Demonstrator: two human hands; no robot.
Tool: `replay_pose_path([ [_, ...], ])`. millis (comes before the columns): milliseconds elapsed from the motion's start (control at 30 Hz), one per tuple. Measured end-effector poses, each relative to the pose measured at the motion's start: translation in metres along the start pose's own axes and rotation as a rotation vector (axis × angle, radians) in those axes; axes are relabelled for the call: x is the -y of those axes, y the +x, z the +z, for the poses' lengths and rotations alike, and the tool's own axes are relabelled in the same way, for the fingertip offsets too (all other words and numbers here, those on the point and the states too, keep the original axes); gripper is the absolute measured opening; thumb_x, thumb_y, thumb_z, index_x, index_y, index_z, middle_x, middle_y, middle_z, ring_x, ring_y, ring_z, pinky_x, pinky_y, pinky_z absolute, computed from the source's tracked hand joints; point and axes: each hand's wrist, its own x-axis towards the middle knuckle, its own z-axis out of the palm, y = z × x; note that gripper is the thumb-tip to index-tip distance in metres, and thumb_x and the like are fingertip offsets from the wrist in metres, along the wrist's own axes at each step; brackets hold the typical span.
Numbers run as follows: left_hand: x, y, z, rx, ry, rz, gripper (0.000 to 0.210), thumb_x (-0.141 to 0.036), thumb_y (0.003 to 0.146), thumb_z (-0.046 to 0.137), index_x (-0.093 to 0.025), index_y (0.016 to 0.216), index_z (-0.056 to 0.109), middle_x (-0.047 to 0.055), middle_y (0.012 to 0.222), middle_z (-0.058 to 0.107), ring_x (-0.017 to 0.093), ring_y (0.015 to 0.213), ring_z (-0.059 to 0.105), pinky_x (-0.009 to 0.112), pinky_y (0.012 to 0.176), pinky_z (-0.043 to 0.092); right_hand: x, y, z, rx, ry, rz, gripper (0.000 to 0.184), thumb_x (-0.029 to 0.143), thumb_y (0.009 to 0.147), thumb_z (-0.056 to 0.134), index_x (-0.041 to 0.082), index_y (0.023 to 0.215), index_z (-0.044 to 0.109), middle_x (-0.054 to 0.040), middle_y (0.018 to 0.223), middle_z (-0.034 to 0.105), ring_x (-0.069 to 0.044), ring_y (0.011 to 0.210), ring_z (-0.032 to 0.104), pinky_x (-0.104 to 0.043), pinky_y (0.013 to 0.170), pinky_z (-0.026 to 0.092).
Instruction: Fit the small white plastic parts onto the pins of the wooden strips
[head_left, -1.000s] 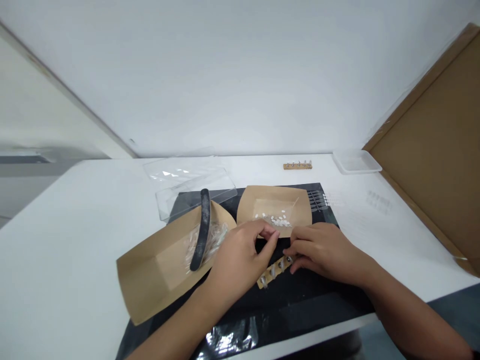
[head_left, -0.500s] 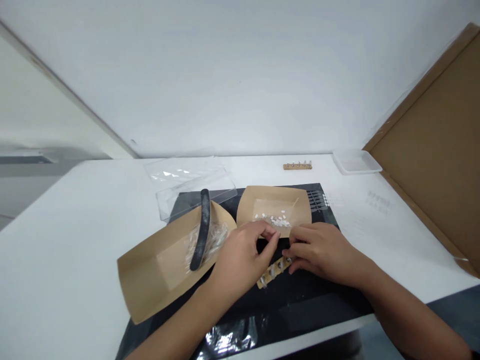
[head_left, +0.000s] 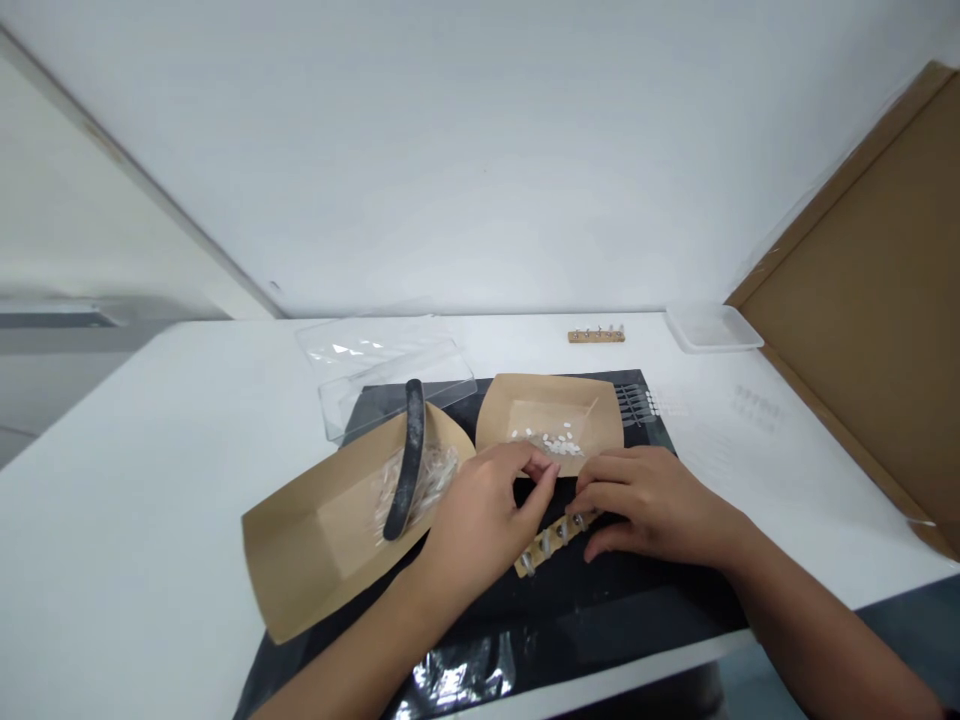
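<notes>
White tabletop [head_left: 180,480] under a black mat [head_left: 600,620]; on the mat, the wooden strip [head_left: 553,541] lies between the 2 hands. Left hand [head_left: 484,500]: thumb and fingertip nearly meet; I cannot tell if they pinch anything. Right hand [head_left: 652,505]: thumb spread from curled fingers at the strip's far end. Steadying that end should help small fittings seat straight. Since 0.5 s ago, the right thumb has opened wider.

a single camera on the person's head looks forward and down across the white worktop [head_left: 165,470], from near above it; the left hand [head_left: 480,505] and right hand [head_left: 656,500] sit below centre, the pale wall [head_left: 480,160] filling the top.
</notes>
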Motion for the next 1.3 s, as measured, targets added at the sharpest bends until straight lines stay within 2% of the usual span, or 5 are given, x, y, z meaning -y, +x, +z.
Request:
replay_pose_path([
  [133, 0.001, 0.0, 0.0, -0.009, 0.015, -0.003, 0.018, -0.026, 0.099, 0.061, -0.022, 0.085, 0.071, 0.001, 0.08, 0.074, 0.018, 0.071, 0.067, 0.03, 0.066, 0.047, -0.001, -0.001, 0.001, 0.008, 0.002, -0.023, 0.025, 0.047, 0.102, 0.067, 0.022, 0.102, 0.073, -0.0019, 0.105, 0.075, -0.015, 0.09, 0.069, -0.03, 0.076, 0.05],
  [333, 0.0, 0.0, -0.001, -0.017, 0.023, 0.006, 0.018, -0.025, 0.099, 0.061, -0.022, 0.084, 0.071, 0.0, 0.077, 0.073, 0.018, 0.069, 0.066, 0.029, 0.065, 0.047, 0.0, 0.003, 0.001, -0.042, -0.027, -0.097, 0.024, 0.036, 0.107, 0.062, 0.02, 0.09, 0.071, 0.0004, 0.097, 0.075, -0.013, 0.084, 0.067, -0.028, 0.072, 0.048],
  [500, 0.001, 0.0, 0.0, -0.031, 0.023, 0.009, 0.018, -0.025, 0.099, 0.06, -0.021, 0.085, 0.071, 0.0, 0.076, 0.072, 0.016, 0.065, 0.063, 0.029, 0.064, 0.046, 0.007, 0.004, 0.003, -0.039, -0.181, -0.141, 0.025, 0.022, 0.108, 0.056, 0.02, 0.086, 0.069, 0.0008, 0.088, 0.073, -0.014, 0.08, 0.064, -0.03, 0.065, 0.041],
  [800, -0.007, 0.001, -0.003, -0.139, -0.001, -0.01, 0.019, -0.026, 0.098, 0.061, -0.022, 0.082, 0.07, 0.0, 0.073, 0.071, 0.016, 0.06, 0.059, 0.031, 0.066, 0.049, 0.019, 0.007, 0.002, 0.015, -0.285, -0.11, 0.026, 0.02, 0.108, 0.058, 0.018, 0.082, 0.065, 0.0003, 0.079, 0.066, -0.016, 0.076, 0.056, -0.033, 0.061, 0.028],
  [1300, -0.005, 0.002, -0.006, -0.241, 0.026, -0.001, 0.017, -0.028, 0.097, 0.062, -0.022, 0.084, 0.071, 0.001, 0.076, 0.073, 0.018, 0.067, 0.063, 0.034, 0.072, 0.054, 0.013, 0.004, 0.006, -0.001, -0.265, -0.134, 0.02, 0.02, 0.106, 0.062, 0.02, 0.086, 0.065, 0.0015, 0.081, 0.068, -0.017, 0.078, 0.059, -0.035, 0.071, 0.035],
])
